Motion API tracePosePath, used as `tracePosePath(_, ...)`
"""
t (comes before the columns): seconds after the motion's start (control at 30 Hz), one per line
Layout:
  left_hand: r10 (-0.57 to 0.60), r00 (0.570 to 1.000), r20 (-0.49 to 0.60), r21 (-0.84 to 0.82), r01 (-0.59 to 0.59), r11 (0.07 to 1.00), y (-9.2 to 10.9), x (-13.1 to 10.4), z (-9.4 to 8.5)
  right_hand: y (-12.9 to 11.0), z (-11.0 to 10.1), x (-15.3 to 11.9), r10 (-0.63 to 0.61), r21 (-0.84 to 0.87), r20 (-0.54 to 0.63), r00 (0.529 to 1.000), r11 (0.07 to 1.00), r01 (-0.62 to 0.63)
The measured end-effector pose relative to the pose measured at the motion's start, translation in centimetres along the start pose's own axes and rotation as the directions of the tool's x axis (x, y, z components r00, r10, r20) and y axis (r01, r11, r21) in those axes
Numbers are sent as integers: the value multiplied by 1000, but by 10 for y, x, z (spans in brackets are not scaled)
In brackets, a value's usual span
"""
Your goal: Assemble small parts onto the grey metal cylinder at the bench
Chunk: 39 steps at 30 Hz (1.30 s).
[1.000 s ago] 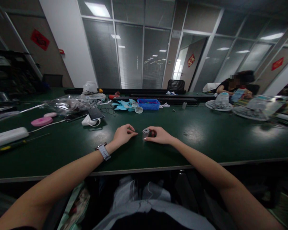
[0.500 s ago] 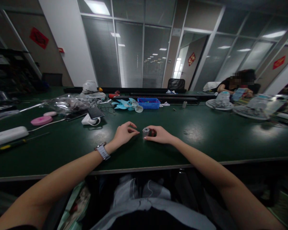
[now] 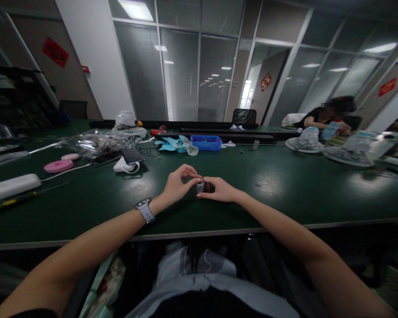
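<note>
Surface (image 3: 301, 194) in dark green spreads before you; take the small upright metal cylinder between your hands as the centre of the dial, with twelve o'clock pointing away from you. A crumpled clear plastic bag (image 3: 102, 143) lies toward ten o'clock, and a white power strip (image 3: 13, 185) well off at nine. A blue basket (image 3: 205, 142) sits at twelve.

Your right hand (image 3: 223, 191) comes in from three o'clock, its fingers curved around the cylinder's wall, thumb on the near side. Your left hand (image 3: 179, 182) comes in from nine, its fingertips close together at the top; you cannot tell from here whether they pinch anything.

The metal cylinder (image 3: 200, 187) stands on the surface, just ahead of you. Expect it to be stiff, fairly weighty for its size and perhaps slippery on its smooth side. Grip it low around the wall, leaving the top rim free.
</note>
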State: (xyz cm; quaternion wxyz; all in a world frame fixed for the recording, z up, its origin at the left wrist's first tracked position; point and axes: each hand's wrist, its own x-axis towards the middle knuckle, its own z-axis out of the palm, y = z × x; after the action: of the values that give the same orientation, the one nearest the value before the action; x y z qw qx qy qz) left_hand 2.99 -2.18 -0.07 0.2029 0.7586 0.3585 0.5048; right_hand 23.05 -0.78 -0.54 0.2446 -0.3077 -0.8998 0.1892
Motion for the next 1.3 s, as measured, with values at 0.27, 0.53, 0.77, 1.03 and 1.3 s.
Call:
tracePosePath(0.27,30,999,25,-6,-30,1000,2,-1,0,2,0,0,-15,-38,-15,1000,999,14)
tracePosePath(0.53,39,997,62,-18,-38,999,4,-1,-1,2,0,-1,0,-30,-6,1000,1000,0)
tracePosePath(0.77,40,997,70,2,-40,999,3,-1,-1,4,1,-1,-25,-33,-9,1000,999,25)
tracePosePath(1.03,34,996,87,-1,-34,999,1,-1,-2,7,2,0,-32,-40,-12,999,999,31)
tracePosePath(1.3,36,994,100,-3,-36,999,-1,0,-2,5,1,0,-44,-45,-24,999,998,43)
